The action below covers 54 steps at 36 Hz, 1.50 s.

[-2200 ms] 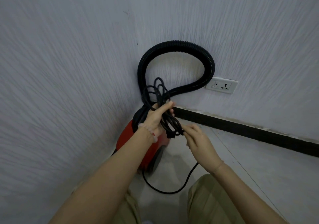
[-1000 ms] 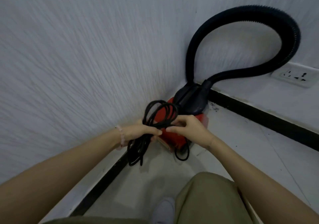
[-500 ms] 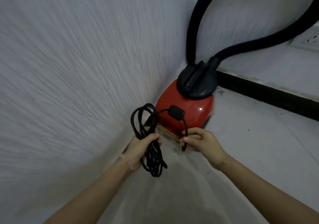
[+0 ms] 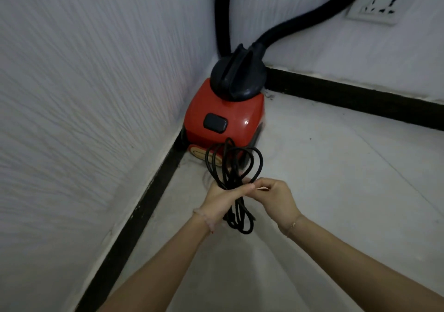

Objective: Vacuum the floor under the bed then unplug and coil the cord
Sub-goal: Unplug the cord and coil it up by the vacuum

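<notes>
Finishing the coil, the cord (image 4: 234, 182) is being clamped at its waist in the closed left hand (image 4: 222, 200) at 6 o'clock of the vac (image 4: 224, 117), w/ the right hand (image 4: 276, 196) pinching alongside; loops are best being kept even, tail tucked.

Pale floor (image 4: 336, 191) — red vacuum (image 4: 225, 119)

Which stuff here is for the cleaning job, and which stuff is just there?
For the job:
- bundle of looped black cord
- left hand gripping the bundle
- right hand pinching at the bundle
- red canister vacuum with black top
- black ribbed hose
- white wall socket, nothing plugged in

Just there:
- black skirting strip
- pale tiled floor
</notes>
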Available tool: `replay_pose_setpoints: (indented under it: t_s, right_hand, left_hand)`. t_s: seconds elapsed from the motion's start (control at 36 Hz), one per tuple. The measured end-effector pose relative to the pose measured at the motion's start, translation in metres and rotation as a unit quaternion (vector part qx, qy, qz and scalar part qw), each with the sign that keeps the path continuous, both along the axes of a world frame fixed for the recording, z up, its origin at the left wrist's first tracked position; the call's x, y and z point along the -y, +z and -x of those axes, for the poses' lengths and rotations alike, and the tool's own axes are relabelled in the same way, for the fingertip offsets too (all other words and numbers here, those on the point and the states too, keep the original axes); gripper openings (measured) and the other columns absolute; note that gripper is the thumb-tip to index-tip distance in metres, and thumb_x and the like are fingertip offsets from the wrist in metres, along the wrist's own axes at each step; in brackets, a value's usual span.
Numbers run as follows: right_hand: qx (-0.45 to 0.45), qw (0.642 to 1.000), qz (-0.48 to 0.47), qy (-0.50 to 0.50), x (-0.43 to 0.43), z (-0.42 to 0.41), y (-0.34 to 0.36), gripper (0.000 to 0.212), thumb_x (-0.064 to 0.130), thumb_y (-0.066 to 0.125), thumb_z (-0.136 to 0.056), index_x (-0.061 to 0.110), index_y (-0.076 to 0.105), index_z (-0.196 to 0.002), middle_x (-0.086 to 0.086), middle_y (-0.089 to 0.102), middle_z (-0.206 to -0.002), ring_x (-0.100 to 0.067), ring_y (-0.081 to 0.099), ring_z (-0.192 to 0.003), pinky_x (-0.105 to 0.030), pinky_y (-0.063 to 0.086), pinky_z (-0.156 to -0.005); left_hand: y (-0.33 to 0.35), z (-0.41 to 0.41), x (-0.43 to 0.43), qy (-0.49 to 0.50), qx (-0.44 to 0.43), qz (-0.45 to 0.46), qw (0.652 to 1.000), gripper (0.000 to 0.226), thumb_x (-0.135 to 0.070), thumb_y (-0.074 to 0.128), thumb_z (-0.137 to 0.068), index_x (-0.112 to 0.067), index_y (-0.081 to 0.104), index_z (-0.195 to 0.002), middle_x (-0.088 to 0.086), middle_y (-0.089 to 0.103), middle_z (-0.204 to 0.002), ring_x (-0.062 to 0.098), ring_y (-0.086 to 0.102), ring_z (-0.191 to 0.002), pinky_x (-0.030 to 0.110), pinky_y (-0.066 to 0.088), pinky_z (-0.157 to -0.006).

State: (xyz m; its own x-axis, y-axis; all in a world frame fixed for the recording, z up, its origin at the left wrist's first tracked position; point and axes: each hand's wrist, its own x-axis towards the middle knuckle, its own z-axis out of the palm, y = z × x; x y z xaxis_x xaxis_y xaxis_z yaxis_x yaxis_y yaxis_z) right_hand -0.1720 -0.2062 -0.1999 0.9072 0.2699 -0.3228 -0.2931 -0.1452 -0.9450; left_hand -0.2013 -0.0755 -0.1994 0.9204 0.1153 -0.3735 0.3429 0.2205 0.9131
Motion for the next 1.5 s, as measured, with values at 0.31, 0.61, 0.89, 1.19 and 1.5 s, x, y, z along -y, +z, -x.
replay_pose_setpoints:
  t_s: [0.31, 0.61, 0.89, 1.19, 1.5]
  right_hand:
    - [0.019, 0.984, 0.048, 0.172, -0.035, 0.022, -0.012, 0.036, 0.003, 0.037, -0.100, 0.007, 0.054, -0.131, 0.006, 0.050, -0.121, 0.004, 0.050, -0.106, 0.005, 0.035, -0.084]
    - [0.183, 0.866, 0.360, 0.295, -0.053, 0.017, -0.037, 0.069, 0.055, 0.055, -0.086, 0.019, 0.035, -0.142, 0.000, 0.034, -0.137, -0.020, 0.036, -0.124, -0.036, 0.039, -0.103]
    - [0.246, 0.795, 0.447, 0.328, -0.056, 0.010, -0.054, 0.082, 0.068, 0.051, -0.078, 0.024, 0.032, -0.144, 0.001, 0.040, -0.136, -0.023, 0.038, -0.121, -0.040, 0.036, -0.096]
    - [0.274, 0.763, 0.493, 0.315, -0.064, -0.003, -0.076, 0.076, 0.050, 0.059, -0.084, 0.019, 0.030, -0.146, -0.009, 0.048, -0.130, -0.030, 0.045, -0.118, -0.042, 0.040, -0.088]
    - [0.329, 0.713, 0.556, 0.272, -0.068, -0.003, -0.078, 0.076, 0.059, 0.081, -0.051, 0.012, 0.070, -0.111, -0.006, 0.069, -0.087, -0.027, 0.064, -0.077, -0.034, 0.049, -0.058]
  left_hand:
    - [-0.021, 0.007, -0.018, 0.206, -0.031, -0.042, 0.977, 0.024, -0.021, 0.067, -0.083, -0.018, 0.074, -0.060, 0.004, 0.075, -0.074, 0.023, 0.071, -0.084, 0.034, 0.055, -0.081]
    - [-0.060, 0.018, -0.039, 0.235, -0.161, 0.263, 0.922, 0.031, -0.036, 0.057, -0.091, -0.009, 0.071, -0.098, 0.004, 0.072, -0.104, 0.019, 0.067, -0.099, 0.035, 0.052, -0.082]
    - [-0.079, 0.006, -0.043, 0.225, -0.182, 0.261, 0.921, 0.031, -0.037, 0.052, -0.094, -0.014, 0.069, -0.106, -0.001, 0.067, -0.117, 0.013, 0.063, -0.102, 0.028, 0.050, -0.077]
    - [-0.085, -0.007, -0.052, 0.214, -0.205, 0.013, 0.955, 0.031, -0.040, 0.058, -0.088, -0.012, 0.069, -0.091, 0.007, 0.072, -0.092, 0.019, 0.066, -0.088, 0.030, 0.054, -0.075]
    - [-0.073, -0.005, -0.064, 0.139, -0.197, -0.167, 0.956, 0.036, -0.051, 0.057, -0.087, -0.017, 0.064, -0.094, -0.004, 0.066, -0.090, 0.012, 0.061, -0.084, 0.025, 0.047, -0.069]
